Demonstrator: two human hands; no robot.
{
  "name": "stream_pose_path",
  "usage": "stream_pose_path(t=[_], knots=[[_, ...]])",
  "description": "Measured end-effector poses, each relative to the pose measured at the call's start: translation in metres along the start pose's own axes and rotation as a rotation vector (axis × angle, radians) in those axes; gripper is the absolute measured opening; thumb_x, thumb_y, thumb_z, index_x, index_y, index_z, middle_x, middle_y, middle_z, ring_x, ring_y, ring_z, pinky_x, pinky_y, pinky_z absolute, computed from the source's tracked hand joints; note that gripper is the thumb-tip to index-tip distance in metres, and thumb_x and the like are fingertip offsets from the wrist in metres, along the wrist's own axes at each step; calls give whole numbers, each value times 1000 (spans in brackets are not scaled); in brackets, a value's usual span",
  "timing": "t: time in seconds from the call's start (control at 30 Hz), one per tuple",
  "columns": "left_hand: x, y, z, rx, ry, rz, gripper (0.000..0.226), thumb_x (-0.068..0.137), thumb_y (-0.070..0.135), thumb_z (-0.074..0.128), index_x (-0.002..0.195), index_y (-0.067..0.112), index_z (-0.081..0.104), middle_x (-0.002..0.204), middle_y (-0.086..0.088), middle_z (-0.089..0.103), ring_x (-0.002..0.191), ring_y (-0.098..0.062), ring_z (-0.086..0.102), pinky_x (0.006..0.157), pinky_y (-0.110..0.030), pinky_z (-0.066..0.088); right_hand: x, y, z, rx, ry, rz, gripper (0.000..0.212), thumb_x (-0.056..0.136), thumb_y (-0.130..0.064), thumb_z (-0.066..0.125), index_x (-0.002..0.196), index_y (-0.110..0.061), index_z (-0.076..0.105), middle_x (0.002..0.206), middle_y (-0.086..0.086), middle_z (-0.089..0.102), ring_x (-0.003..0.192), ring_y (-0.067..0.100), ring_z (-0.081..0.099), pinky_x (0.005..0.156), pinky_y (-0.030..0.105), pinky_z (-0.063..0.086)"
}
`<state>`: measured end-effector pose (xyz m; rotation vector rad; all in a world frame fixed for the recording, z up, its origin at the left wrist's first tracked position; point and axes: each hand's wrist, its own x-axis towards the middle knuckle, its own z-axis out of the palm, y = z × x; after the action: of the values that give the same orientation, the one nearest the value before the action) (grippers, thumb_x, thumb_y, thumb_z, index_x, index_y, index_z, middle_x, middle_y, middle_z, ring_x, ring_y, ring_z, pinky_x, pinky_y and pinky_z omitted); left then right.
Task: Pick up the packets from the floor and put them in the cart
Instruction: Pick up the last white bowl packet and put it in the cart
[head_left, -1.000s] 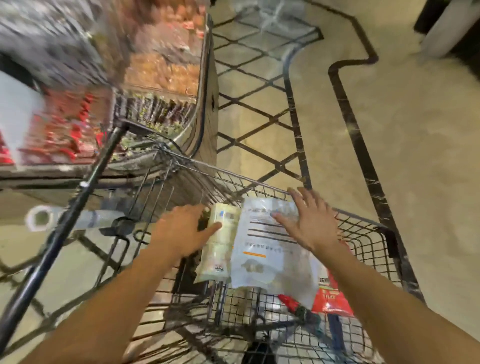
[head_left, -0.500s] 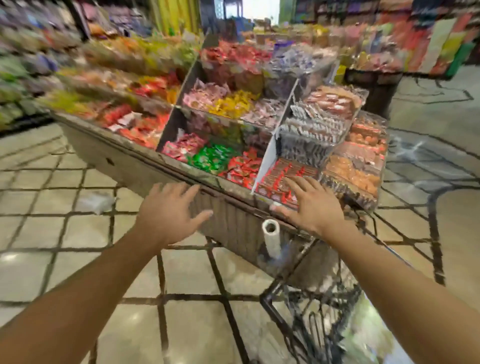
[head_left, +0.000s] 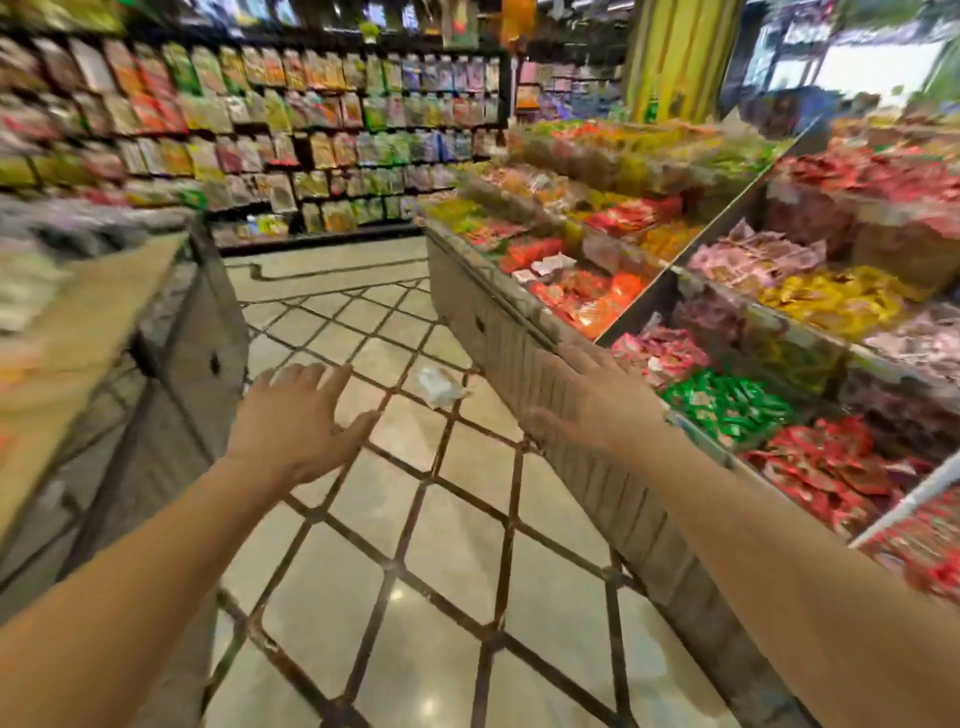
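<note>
A pale, crumpled packet (head_left: 439, 386) lies on the tiled floor in the aisle, a little ahead of me and between my two hands. My left hand (head_left: 298, 421) is stretched forward, fingers spread, holding nothing. My right hand (head_left: 592, 397) is also out in front with its fingers apart and empty, hovering in front of the display stand's wall. The cart is out of view.
A tiered display stand (head_left: 524, 358) full of coloured sweets runs along the right. Another stand (head_left: 171, 332) closes the left side. Shelves of hanging packets (head_left: 322, 130) line the back wall. The tiled aisle (head_left: 395, 545) runs between the stands.
A second ago both hands rested on packets in the cart. My view has since swung left to the aisle; the cart has left the frame and both hands are empty.
</note>
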<state>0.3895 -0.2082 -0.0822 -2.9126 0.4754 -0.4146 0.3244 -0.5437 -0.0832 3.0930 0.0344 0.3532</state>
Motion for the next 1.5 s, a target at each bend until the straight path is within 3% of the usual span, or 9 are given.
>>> stream_pose_path(t=[0.3, 0.63, 1.03, 1.23, 1.5], knots=[[191, -70, 63, 59, -79, -33, 89, 90, 78, 9, 156, 24, 36, 145, -7, 57, 134, -29, 50, 114, -48, 35, 235, 6, 75, 45, -61, -71, 84, 90, -81, 37, 161, -38, 23, 168, -3, 29, 154, 27, 23, 116, 52, 31], [392, -126, 146, -25, -122, -64, 87, 90, 78, 15, 156, 25, 36, 150, -6, 54, 138, -28, 47, 114, -48, 35, 463, 26, 155, 45, -128, -38, 87, 90, -84, 29, 163, -38, 17, 169, 2, 26, 156, 29, 22, 119, 51, 29], [696, -199, 274, -164, -163, -49, 78, 94, 73, 30, 155, 23, 37, 152, -10, 51, 139, -31, 46, 113, -48, 36, 759, 34, 245, 32, -226, 64, 88, 90, -83, 30, 163, -37, 17, 170, 1, 25, 156, 28, 23, 118, 52, 30], [838, -216, 316, -171, -146, -28, 77, 95, 71, 34, 155, 23, 38, 149, -11, 54, 139, -32, 46, 112, -48, 34, 896, 44, 280, 60, -168, 79, 86, 92, -81, 35, 164, -36, 19, 169, 0, 28, 154, 28, 25, 116, 50, 34], [1041, -205, 427, -100, -243, 32, 78, 96, 70, 27, 158, 23, 32, 154, -9, 49, 142, -30, 41, 115, -47, 31, 1090, 77, 384, 42, -161, 62, 85, 93, -80, 29, 164, -35, 17, 168, 4, 29, 155, 29, 24, 116, 51, 32]])
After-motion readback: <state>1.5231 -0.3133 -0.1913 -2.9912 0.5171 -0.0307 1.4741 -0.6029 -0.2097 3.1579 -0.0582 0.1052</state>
